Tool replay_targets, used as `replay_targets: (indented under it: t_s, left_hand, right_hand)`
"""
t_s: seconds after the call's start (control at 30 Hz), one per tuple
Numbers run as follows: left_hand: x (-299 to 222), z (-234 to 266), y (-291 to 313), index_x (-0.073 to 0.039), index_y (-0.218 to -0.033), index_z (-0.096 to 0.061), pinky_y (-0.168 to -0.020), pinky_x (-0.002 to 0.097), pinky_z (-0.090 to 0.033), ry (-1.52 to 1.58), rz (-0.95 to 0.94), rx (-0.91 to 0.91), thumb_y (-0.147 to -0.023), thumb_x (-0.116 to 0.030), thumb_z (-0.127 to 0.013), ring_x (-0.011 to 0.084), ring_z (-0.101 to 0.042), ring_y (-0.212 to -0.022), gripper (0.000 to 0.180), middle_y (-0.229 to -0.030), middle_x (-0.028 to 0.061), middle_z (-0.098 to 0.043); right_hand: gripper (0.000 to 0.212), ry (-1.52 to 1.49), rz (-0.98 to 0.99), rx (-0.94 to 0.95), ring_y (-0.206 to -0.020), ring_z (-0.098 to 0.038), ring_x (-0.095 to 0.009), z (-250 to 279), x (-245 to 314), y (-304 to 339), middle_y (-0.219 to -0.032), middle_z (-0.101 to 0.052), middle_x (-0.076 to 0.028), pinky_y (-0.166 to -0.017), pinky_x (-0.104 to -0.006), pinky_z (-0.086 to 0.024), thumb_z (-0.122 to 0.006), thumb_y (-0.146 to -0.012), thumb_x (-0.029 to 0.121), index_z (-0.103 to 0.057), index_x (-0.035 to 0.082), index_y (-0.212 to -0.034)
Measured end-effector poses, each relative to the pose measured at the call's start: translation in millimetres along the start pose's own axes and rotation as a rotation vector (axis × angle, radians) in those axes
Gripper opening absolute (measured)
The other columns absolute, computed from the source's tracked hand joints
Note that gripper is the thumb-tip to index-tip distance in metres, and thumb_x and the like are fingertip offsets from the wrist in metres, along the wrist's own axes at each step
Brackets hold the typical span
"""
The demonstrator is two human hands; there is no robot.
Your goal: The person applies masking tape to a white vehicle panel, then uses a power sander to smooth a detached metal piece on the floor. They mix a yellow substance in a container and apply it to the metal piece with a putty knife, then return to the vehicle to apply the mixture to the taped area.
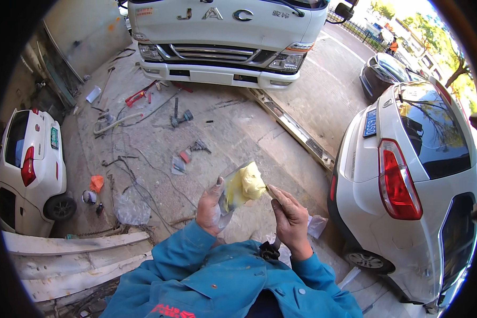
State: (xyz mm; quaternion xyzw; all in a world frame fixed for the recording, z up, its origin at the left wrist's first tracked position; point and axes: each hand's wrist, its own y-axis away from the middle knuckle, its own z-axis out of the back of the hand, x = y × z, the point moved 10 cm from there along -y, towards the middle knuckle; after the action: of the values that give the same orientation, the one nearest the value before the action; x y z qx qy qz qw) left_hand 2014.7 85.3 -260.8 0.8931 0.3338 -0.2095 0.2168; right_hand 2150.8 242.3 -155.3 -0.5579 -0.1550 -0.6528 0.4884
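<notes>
My left hand (pixel 211 208) is closed on the edge of a flat mixing board (pixel 232 201), its thumb up along the near side. A thick lump of pale yellow putty (pixel 252 183) covers much of the board, with thinner smears toward the left. My right hand (pixel 291 216) grips a thin putty knife (pixel 270 188), fingers pinched along it. The knife's end meets the right side of the putty, and its blade is mostly hidden there. Both hands are dusted with whitish residue and stay in front of my chest.
A white truck (pixel 222 37) stands ahead, with white cars at the left (pixel 42 153) and right (pixel 376 159). Cordless tools (pixel 181 118), cables and a plastic bag (pixel 132 205) lie on the concrete. A long metal beam (pixel 291 126) runs toward the right car; white panels (pixel 74 244) lie near left.
</notes>
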Motion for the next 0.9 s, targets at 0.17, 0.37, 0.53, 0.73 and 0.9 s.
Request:
replay_targets:
  t_s: [0.17,0.37,0.53,0.73,0.9]
  left_hand:
    - [-2,-11,2,0.006,-0.155,-0.056,-0.117,0.0481,-0.056,0.053,-0.015,-0.01,-0.121,-0.04,-0.051,0.0341,-0.07,-0.136,0.057,-0.148,0.0209,-0.07]
    - [-13,-32,4,0.005,-0.155,-0.057,-0.119,0.0476,-0.054,-0.049,-0.11,0.057,-0.122,-0.047,-0.044,0.0308,-0.069,-0.138,0.062,-0.152,0.0164,-0.069]
    - [-45,-19,1,0.01,-0.148,-0.061,-0.109,0.0418,-0.059,-0.137,-0.292,-0.118,-0.122,-0.045,-0.05,0.0293,-0.074,-0.125,0.062,-0.137,0.0189,-0.073]
    - [-67,-57,37,0.011,-0.136,-0.07,-0.103,0.0409,-0.056,-1.032,-0.746,-0.064,-0.121,-0.046,-0.054,0.0287,-0.072,-0.118,0.062,-0.133,0.0193,-0.073]
    - [-76,-95,39,0.008,-0.127,-0.074,-0.092,0.0424,-0.057,-1.128,-0.876,-0.02,-0.123,-0.034,-0.049,0.0354,-0.073,-0.104,0.05,-0.118,0.022,-0.073]
  right_hand:
    - [0.046,0.214,0.21,-0.091,-0.125,-0.072,-0.034,14,49,-15,-0.137,-0.077,-0.017,-0.107,-0.0426,-0.059,-0.077,-0.096,-0.009,-0.081,0.009,-0.138]
    - [0.058,0.517,0.452,0.042,-0.131,-0.063,-0.035,-43,68,5,-0.146,-0.069,-0.01,-0.12,-0.0563,-0.047,-0.078,-0.085,0.006,-0.082,0.03,-0.138]
    - [0.056,0.208,0.306,0.124,-0.119,-0.074,-0.034,-37,46,5,-0.129,-0.078,-0.01,-0.103,-0.0475,-0.061,-0.078,-0.086,-0.008,-0.083,0.018,-0.135]
    - [0.034,-0.046,0.139,-0.126,-0.116,-0.077,-0.029,0,57,-31,-0.129,-0.078,-0.018,-0.097,-0.0372,-0.062,-0.07,-0.106,-0.009,-0.077,0.002,-0.137]
    - [0.046,0.126,0.275,0.06,-0.119,-0.074,-0.037,-39,57,-9,-0.132,-0.078,-0.015,-0.101,-0.0452,-0.061,-0.077,-0.092,-0.01,-0.079,0.007,-0.135]
